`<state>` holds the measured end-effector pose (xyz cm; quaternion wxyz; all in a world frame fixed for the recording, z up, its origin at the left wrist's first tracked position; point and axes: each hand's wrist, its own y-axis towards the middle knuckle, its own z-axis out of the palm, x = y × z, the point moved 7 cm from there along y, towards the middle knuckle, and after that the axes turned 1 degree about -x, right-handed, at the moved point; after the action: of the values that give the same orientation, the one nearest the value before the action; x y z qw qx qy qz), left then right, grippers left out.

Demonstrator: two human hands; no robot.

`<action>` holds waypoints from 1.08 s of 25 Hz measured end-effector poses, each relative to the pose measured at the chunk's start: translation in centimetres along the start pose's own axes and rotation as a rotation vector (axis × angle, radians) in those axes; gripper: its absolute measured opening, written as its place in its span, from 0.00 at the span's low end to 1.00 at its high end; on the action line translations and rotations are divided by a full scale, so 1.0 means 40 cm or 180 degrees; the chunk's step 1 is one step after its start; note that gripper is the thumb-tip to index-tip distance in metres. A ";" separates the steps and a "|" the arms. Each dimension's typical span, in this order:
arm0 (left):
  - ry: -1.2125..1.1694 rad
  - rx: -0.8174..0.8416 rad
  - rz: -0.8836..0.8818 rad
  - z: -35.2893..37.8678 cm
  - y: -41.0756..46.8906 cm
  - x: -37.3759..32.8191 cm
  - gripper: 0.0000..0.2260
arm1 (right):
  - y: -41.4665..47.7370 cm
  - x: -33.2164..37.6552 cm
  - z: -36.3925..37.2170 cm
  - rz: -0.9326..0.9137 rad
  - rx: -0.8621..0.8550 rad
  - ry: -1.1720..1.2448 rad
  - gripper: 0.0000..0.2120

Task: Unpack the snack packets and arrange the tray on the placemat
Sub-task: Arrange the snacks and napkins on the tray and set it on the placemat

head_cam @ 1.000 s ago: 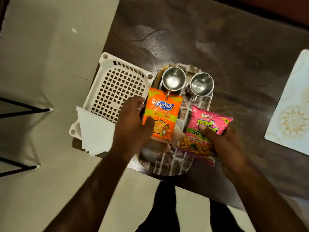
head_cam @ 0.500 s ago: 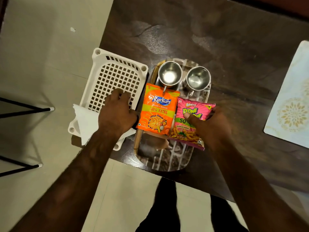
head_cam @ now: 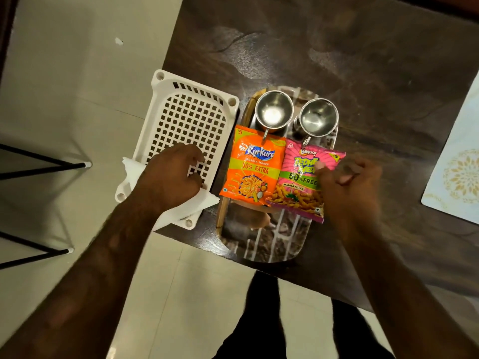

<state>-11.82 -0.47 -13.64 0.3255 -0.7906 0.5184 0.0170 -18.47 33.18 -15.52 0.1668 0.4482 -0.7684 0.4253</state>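
An orange Kurkure packet (head_cam: 252,172) and a pink Bingo packet (head_cam: 298,182) lie side by side on the patterned oval tray (head_cam: 264,242), just below two steel cups (head_cam: 274,112) (head_cam: 318,117). My left hand (head_cam: 171,177) sits over the near end of the white lattice basket (head_cam: 186,117), with its fingers curled on a white napkin (head_cam: 202,203) that pokes out from under the palm. My right hand (head_cam: 347,185) is at the pink packet's right edge. Its thumb tip touches the packet and its fingers are loosely curled. The pale placemat (head_cam: 458,174) lies at the table's far right.
The dark wooden table (head_cam: 337,60) stretches away behind the tray and towards the placemat. The basket overhangs the table's left edge above the tiled floor. Black stand legs (head_cam: 51,167) are on the floor at left. My legs are below the table's near edge.
My left hand let go of the orange packet, moved left onto the basket and curled on the napkin. My right hand set the pink packet down beside the orange one and loosened its hold.
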 end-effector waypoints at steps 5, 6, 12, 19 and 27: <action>0.1198 0.1257 0.0512 0.036 -0.018 0.037 0.24 | -0.079 -0.022 -0.081 -0.0390 -0.0205 -0.0399 0.27; 0.1315 0.1296 0.0566 0.039 -0.015 0.041 0.24 | -0.095 -0.018 -0.087 -0.0477 -0.0186 -0.0475 0.26; 0.0966 0.1783 0.0507 -0.002 -0.007 0.018 0.11 | -0.155 0.037 -0.048 -0.1056 0.0458 -0.0084 0.15; -0.2229 0.2236 -0.0011 -0.008 -0.053 -0.144 0.09 | -0.225 0.044 0.144 0.0520 0.2080 0.1416 0.16; -0.2778 0.2127 0.0001 0.168 -0.107 -0.236 0.14 | -0.272 -0.061 0.121 0.1042 0.1912 0.1349 0.19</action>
<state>-10.56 11.81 -13.36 0.7436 -0.5637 0.3126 0.1779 -7.52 28.07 -14.40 0.1132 0.2511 -0.6197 0.7349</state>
